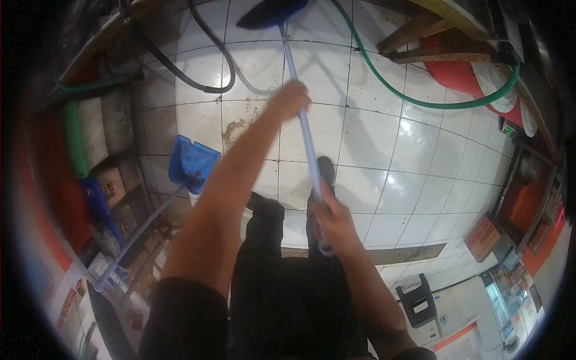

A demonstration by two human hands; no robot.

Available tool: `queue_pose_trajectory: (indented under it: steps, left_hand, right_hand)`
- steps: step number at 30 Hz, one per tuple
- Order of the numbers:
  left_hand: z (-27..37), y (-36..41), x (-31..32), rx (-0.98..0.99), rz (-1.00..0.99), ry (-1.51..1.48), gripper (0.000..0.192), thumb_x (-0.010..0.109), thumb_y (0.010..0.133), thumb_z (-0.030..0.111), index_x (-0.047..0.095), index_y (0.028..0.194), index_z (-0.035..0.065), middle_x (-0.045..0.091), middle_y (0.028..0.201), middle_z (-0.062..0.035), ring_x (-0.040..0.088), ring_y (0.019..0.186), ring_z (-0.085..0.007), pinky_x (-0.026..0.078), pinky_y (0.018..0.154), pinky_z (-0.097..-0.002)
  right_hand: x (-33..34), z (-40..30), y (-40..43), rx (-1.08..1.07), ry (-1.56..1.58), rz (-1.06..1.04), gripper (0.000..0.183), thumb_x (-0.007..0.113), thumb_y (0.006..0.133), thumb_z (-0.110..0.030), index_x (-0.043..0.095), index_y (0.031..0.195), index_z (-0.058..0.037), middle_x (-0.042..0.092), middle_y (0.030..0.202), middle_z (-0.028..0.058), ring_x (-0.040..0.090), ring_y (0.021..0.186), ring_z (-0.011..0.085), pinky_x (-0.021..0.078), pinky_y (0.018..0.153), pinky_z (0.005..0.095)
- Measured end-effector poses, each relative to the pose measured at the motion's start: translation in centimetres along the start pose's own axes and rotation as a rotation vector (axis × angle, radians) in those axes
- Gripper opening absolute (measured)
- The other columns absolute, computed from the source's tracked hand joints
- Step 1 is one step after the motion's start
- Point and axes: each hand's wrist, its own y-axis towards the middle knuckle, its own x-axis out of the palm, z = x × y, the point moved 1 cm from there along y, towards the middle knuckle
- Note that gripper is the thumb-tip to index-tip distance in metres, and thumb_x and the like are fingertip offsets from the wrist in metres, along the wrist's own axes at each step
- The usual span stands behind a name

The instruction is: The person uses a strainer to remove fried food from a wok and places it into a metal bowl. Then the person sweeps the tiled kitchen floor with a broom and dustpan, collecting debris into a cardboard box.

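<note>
A broom (292,58) with a pale handle and a dark head reaches away from me over the white tiled floor (373,148). My left hand (290,101) grips the handle partway down, and my right hand (334,220) is closed around its upper end near my legs. The broom head, at the top of the view, is partly cut off. Brown debris (238,128) lies scattered on the tiles left of the handle. A blue long-handled dustpan (192,159) with dark bits in it rests on the floor to the left.
A black hose (198,85) loops down at the upper left. A green hose (423,104) hangs in a curve at the upper right beside wooden supports (441,56). Boxes stand at the left; a cardboard box (482,236) and a black plastic stool (418,301) are at the right.
</note>
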Motion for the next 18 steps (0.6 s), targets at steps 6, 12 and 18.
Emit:
queue_pose_trajectory:
  steps: [6,12,18]
  left_hand:
    - [27.8,-9.7,10.2,-0.04,-0.059,-0.333,0.009,0.058,0.075,0.018,0.062,0.069,0.012,0.054,0.08,-0.0084,0.052,0.09,-0.0282,0.04,0.09,-0.043]
    - [37.7,-14.0,6.2,0.007,-0.092,-0.552,0.01,0.063,0.078,0.016,0.062,0.073,0.0072,0.052,0.083,-0.0084,0.05,0.097,-0.0258,0.044,0.089,-0.0375]
    - [16.4,-10.8,5.1,-0.399,0.269,-0.269,0.021,0.057,0.077,0.01,0.064,0.096,0.0058,0.056,0.105,-0.0171,0.048,0.113,-0.0322,0.037,0.1,-0.0431]
  right_hand:
    - [-10.9,6.2,-23.9,0.535,-0.004,0.221,0.052,0.054,0.091,-0.01,0.038,0.141,-0.0103,0.05,0.07,-0.0022,0.048,0.052,0.0066,0.0383,0.043,0.0234]
    - [-13.6,12.7,-35.5,0.207,-0.892,0.177,0.045,0.049,0.088,-0.01,0.044,0.132,-0.0094,0.062,0.092,0.0118,0.057,0.063,0.0258,0.0525,0.059,0.0387]
    - [-4.6,7.3,-13.1,0.331,-0.148,0.025,0.055,0.049,0.095,-0.025,0.028,0.146,-0.02,0.054,0.077,-0.0008,0.05,0.06,0.0068,0.0431,0.049,0.0231]
